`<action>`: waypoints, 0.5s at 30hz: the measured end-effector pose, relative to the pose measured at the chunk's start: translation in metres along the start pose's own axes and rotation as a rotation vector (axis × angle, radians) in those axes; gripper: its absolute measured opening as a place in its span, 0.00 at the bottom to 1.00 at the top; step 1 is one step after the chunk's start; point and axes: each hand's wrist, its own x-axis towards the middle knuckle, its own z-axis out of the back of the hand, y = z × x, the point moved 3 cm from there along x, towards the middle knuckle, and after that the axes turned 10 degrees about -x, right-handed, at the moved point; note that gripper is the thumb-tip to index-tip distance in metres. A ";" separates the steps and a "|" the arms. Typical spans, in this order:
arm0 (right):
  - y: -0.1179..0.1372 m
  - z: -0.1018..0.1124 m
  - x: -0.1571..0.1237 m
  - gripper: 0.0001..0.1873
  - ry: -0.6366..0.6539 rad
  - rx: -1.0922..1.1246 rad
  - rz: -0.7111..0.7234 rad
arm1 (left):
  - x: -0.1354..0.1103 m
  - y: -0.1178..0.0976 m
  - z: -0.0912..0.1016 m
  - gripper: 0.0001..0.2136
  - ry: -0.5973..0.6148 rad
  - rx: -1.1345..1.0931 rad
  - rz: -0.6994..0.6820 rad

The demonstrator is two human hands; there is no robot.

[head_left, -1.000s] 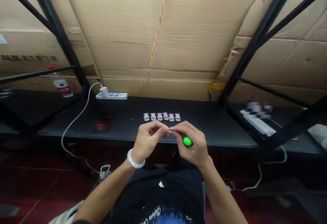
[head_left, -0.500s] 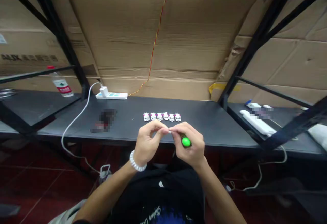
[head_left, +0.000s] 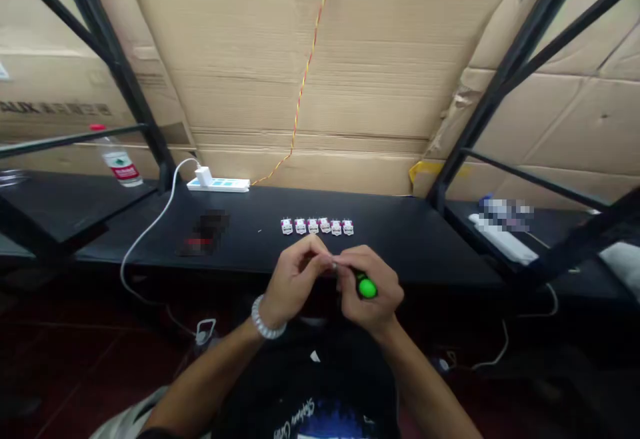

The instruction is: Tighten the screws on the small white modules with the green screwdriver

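My left hand [head_left: 294, 280], with a white bead bracelet at the wrist, is closed in a pinch on a tiny part that I cannot make out. My right hand [head_left: 371, 291] grips a small screwdriver with a green end cap [head_left: 367, 287]; its tip meets the left fingertips. Both hands hover over the front edge of the black table [head_left: 410, 245]. Just beyond them, a row of several small white and pink parts [head_left: 317, 227] lies on the table.
A white power strip [head_left: 219, 185] with a plugged white cable sits at the back left, a twisted red-yellow wire running up the cardboard wall [head_left: 380, 79]. A water bottle [head_left: 117, 159] stands far left. Black frame bars cross both sides. Another white strip [head_left: 503, 239] lies right.
Both hands have sunk slightly toward me in the picture, keeping the same pinch and grip. The view has shifted a little; the parts on the table have not moved.
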 end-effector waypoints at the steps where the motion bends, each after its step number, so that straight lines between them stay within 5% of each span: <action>1: 0.001 0.000 0.000 0.14 -0.005 -0.015 0.009 | 0.000 0.000 0.000 0.21 0.000 -0.002 0.008; 9: -0.002 0.003 0.001 0.13 0.034 -0.086 0.080 | -0.003 -0.004 -0.001 0.19 0.027 -0.006 0.015; 15: -0.016 0.023 0.009 0.12 0.032 -0.034 -0.059 | -0.006 -0.010 0.001 0.17 0.013 -0.017 -0.023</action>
